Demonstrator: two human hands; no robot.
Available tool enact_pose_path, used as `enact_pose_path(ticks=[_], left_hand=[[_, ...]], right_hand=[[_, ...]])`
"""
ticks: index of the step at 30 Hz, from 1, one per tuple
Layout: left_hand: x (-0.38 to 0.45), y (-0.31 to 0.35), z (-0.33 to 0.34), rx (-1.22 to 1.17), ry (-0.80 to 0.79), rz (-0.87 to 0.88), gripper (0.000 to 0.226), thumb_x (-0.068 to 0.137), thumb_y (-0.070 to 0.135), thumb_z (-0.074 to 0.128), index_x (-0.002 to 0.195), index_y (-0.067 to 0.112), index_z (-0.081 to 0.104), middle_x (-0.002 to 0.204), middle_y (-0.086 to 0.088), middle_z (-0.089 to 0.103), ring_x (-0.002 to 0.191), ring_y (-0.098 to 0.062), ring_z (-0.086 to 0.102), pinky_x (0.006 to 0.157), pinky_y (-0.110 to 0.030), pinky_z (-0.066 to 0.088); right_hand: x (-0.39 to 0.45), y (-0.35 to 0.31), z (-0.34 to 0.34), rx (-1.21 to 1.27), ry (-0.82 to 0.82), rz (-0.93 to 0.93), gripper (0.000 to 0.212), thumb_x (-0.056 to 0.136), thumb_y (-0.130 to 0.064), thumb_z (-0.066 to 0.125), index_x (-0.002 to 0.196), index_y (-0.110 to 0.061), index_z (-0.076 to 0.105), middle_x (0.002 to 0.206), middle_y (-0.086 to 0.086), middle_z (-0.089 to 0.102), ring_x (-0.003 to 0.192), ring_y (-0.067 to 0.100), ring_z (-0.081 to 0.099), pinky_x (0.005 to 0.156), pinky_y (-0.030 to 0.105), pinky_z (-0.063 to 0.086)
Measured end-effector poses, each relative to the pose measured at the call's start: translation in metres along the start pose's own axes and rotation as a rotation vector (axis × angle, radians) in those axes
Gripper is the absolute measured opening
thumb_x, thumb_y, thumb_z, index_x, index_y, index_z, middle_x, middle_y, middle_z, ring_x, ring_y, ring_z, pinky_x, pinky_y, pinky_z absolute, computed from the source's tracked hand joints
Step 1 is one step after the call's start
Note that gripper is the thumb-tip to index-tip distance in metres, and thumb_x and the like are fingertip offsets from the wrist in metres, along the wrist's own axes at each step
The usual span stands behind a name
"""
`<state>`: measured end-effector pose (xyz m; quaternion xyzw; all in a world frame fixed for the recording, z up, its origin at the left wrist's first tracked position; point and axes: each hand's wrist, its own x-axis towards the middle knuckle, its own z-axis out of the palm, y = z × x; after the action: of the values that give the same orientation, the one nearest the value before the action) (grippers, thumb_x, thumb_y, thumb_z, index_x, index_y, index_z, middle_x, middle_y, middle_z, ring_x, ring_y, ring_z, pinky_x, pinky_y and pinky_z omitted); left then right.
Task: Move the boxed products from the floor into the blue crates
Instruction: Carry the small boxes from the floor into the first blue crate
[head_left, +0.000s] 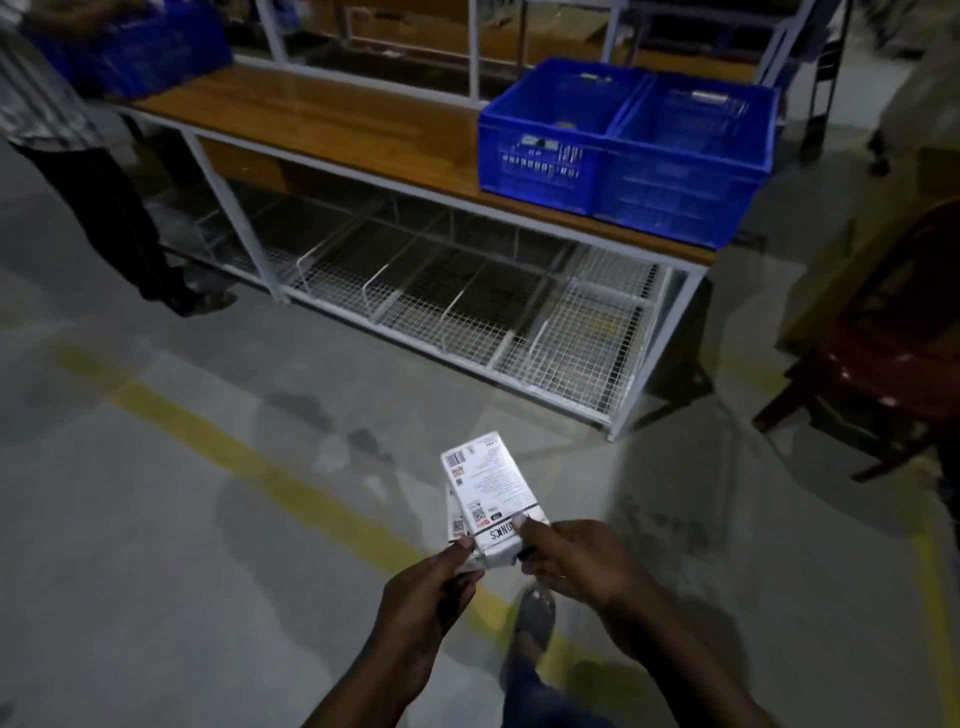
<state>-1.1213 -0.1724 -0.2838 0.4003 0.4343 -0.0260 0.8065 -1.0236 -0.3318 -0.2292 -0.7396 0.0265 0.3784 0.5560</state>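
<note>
Now both hands, left hand (436, 582) and right hand (576, 558), are pinching white boxes (488, 493) (stacked, above floor); blue crates (623, 150) are sitting at the bench's (322, 119) right end.

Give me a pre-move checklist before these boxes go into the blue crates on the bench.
1. Grip: left hand and right hand both pinch the white boxes at their near end: ok.
2. Boxes aligned: lower one sits offset to the left: not ok.
3. Blue crates on the bench, tops open: ok.
4. Room in the crates: contents hard to see: cannot tell.
5. Path across the floor to the bench: ok.
</note>
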Motion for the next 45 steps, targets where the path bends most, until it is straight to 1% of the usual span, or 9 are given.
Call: enact_pose_path(ticks=[7, 16, 21, 26, 30, 34, 40, 43, 45], left_hand=[[0.087, 0.083, 0.107, 0.106, 0.015, 0.082, 0.024, 0.085, 0.021, 0.080, 0.103, 0.005, 0.081, 0.107, -0.018, 0.078, 0.101, -0.029, 0.072, 0.104, -0.044, 0.052], [0.202, 0.201, 0.205, 0.010, -0.061, 0.032, 0.040, 0.087, 0.025, 0.077, 0.121, 0.006, 0.070, 0.115, -0.017, 0.076, 0.112, -0.031, 0.072, 0.101, -0.037, 0.052], [0.271, 0.282, 0.241, -0.031, -0.152, 0.058, 0.036, 0.093, 0.024, 0.070, 0.124, 0.005, 0.066, 0.120, -0.019, 0.074, 0.113, -0.031, 0.072, 0.106, -0.039, 0.048], [0.352, 0.377, 0.269, 0.027, -0.232, 0.138, 0.038, 0.094, 0.023, 0.067, 0.126, 0.002, 0.068, 0.121, -0.020, 0.073, 0.116, -0.031, 0.071, 0.101, -0.033, 0.055], [0.410, 0.452, 0.295, 0.042, -0.246, 0.157, 0.046, 0.087, 0.023, 0.070, 0.126, -0.001, 0.068, 0.120, -0.023, 0.073, 0.116, -0.034, 0.070, 0.094, -0.031, 0.057], [0.447, 0.524, 0.332, 0.095, -0.333, 0.187, 0.038, 0.092, 0.019, 0.066, 0.124, -0.003, 0.068, 0.118, -0.024, 0.073, 0.118, -0.037, 0.068, 0.097, -0.035, 0.056], [0.489, 0.595, 0.391, 0.161, -0.390, 0.237, 0.038, 0.088, 0.023, 0.069, 0.119, 0.000, 0.071, 0.115, -0.023, 0.075, 0.115, -0.035, 0.070, 0.105, -0.041, 0.054], [0.510, 0.610, 0.415, 0.170, -0.387, 0.240, 0.042, 0.085, 0.024, 0.071, 0.118, -0.001, 0.071, 0.115, -0.023, 0.075, 0.113, -0.033, 0.071, 0.099, -0.036, 0.056], [0.523, 0.616, 0.428, 0.169, -0.377, 0.235, 0.051, 0.082, 0.024, 0.072, 0.123, -0.007, 0.067, 0.115, -0.024, 0.074, 0.114, -0.034, 0.070, 0.100, -0.037, 0.056]], right_hand=[[0.112, -0.071, -0.086, 0.259, -0.084, 0.103, 0.053, 0.060, -0.051, 0.087, 0.093, -0.010, 0.084, 0.101, 0.018, 0.079, 0.101, 0.029, 0.076, 0.093, 0.035, 0.059], [0.234, -0.165, -0.155, 0.575, 0.072, 0.079, 0.052, 0.068, -0.040, 0.083, 0.104, -0.003, 0.076, 0.099, 0.021, 0.078, 0.091, 0.029, 0.078, 0.071, 0.029, 0.062], [0.302, -0.221, -0.184, 0.584, 0.195, -0.010, 0.057, 0.068, -0.039, 0.085, 0.107, 0.001, 0.073, 0.100, 0.021, 0.078, 0.096, 0.032, 0.077, 0.087, 0.036, 0.059], [0.383, -0.291, -0.196, 0.603, 0.304, -0.065, 0.046, 0.067, -0.037, 0.086, 0.089, 0.002, 0.081, 0.098, 0.024, 0.077, 0.098, 0.035, 0.075, 0.099, 0.043, 0.057], [0.444, -0.354, -0.202, 0.660, 0.366, -0.119, 0.045, 0.072, -0.035, 0.082, 0.094, 0.003, 0.076, 0.094, 0.021, 0.074, 0.086, 0.029, 0.071, 0.072, 0.026, 0.062], [0.498, -0.416, -0.209, 0.743, 0.399, -0.155, 0.040, 0.078, -0.034, 0.078, 0.098, 0.001, 0.075, 0.097, 0.021, 0.077, 0.089, 0.028, 0.076, 0.070, 0.027, 0.062], [0.583, -0.497, -0.240, 0.848, 0.235, -0.202, 0.037, 0.090, -0.037, 0.072, 0.073, -0.017, 0.046, 0.046, -0.004, 0.044, 0.050, 0.014, 0.053, 0.073, 0.024, 0.058], [0.639, -0.532, -0.266, 0.818, 0.308, -0.177, 0.034, 0.089, -0.037, 0.075, 0.105, -0.007, 0.068, 0.082, 0.012, 0.077, 0.083, 0.022, 0.076, 0.083, 0.033, 0.062], [0.685, -0.549, -0.287, 0.814, 0.340, -0.153, 0.046, 0.087, -0.038, 0.078, 0.121, -0.010, 0.067, 0.107, 0.018, 0.076, 0.099, 0.027, 0.074, 0.096, 0.039, 0.059]])
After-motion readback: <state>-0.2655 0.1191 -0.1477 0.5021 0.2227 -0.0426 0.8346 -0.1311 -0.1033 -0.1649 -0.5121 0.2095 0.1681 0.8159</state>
